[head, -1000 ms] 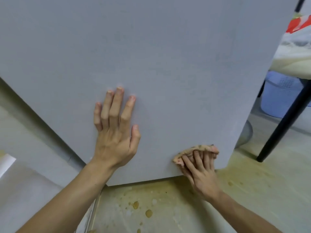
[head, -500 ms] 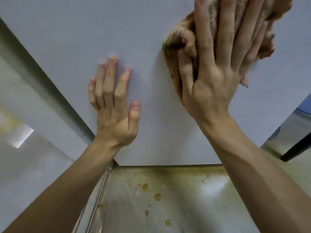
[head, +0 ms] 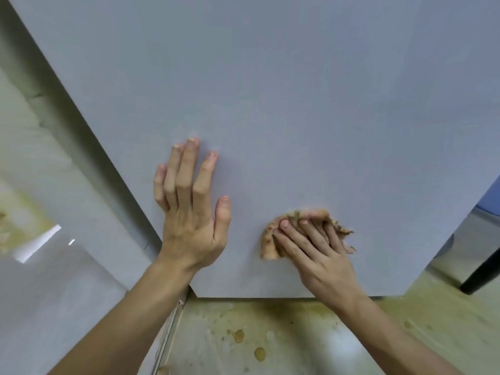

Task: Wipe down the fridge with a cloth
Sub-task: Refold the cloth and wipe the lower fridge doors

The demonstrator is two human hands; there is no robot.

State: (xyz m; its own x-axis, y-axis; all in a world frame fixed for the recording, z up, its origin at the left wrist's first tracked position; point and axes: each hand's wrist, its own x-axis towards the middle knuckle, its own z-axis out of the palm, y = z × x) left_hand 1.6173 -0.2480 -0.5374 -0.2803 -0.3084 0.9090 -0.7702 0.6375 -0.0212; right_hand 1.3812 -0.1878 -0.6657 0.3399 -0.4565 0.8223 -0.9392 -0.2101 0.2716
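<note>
Head view: cloth [head: 270,240] pressed under right hand [head: 320,255] against fridge [head: 270,104].

Cloth [head: 270,239] on fridge [head: 270,104], right of left hand [head: 189,226].

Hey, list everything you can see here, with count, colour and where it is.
fridge: one, pale grey, fills most of the view
cloth: one, tan with brown specks, low on the fridge under the right hand
floor: one, pale with yellow-brown stains, below the fridge
furniture leg: one, black, far right on the floor
blue object: one, blue, right edge, mostly hidden
left hand: one, flat on the fridge, left of the cloth
right hand: one, fingers pressing the cloth to the fridge
</note>
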